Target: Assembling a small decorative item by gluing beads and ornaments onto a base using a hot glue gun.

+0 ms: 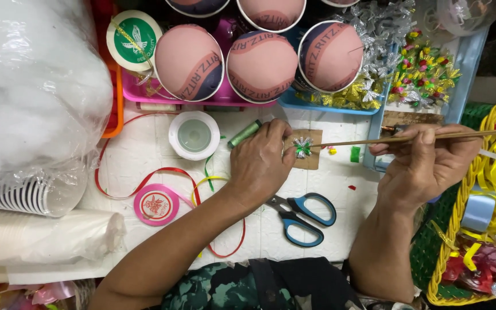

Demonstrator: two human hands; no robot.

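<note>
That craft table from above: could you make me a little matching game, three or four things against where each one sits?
Things:
1. scissors
2. thin stick
3. silver bow
4. pink ribbon spool

Places:
A. at the left hand fingertips
B. left of the left forearm
C. in the right hand
D. on the table between the two wrists

Pairs: 1-D, 2-C, 3-A, 4-B
</note>
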